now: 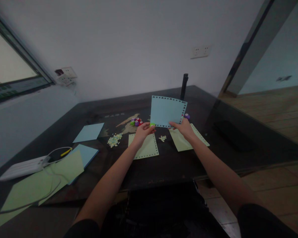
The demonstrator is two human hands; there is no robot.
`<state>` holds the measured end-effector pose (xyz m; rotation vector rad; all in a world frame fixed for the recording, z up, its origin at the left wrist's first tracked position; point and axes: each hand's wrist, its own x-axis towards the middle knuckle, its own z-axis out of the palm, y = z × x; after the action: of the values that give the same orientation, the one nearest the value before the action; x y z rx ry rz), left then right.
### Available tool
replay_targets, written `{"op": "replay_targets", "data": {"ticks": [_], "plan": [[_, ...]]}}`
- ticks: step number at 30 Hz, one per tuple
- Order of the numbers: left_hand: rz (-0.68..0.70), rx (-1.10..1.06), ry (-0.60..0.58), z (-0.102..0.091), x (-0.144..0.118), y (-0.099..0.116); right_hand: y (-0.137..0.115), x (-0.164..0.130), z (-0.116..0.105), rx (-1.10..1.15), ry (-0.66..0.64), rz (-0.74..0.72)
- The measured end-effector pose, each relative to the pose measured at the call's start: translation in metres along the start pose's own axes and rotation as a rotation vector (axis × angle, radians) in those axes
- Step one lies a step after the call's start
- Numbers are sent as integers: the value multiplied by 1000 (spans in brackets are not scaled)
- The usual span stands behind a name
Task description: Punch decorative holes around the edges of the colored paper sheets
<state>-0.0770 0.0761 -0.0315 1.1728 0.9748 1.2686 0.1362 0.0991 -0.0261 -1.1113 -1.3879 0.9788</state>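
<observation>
A light blue sheet of paper [167,111] with small holes punched along its edges is held upright above the dark table [164,165]. My left hand [143,130] pinches its lower left corner, with a small green punch [152,125] at the fingers. My right hand [184,128] holds the sheet's lower right edge. Below my hands lie two pale green sheets [146,148] [182,140] with punched borders. A purple punch [187,116] sits just past my right hand.
A cluster of small coloured punches [136,122] and a heap of paper bits [114,140] lie left of my hands. Blue sheets [88,132] and green sheets [34,188], a white power bank with cable [22,168] lie at the left. A dark post [184,86] stands behind.
</observation>
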Motion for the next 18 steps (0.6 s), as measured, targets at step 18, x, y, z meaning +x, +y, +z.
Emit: {"op": "replay_targets", "data": {"ticks": [18], "plan": [[-25,-56,20,0,0,0,2,1,-1,15,-53,11]]}}
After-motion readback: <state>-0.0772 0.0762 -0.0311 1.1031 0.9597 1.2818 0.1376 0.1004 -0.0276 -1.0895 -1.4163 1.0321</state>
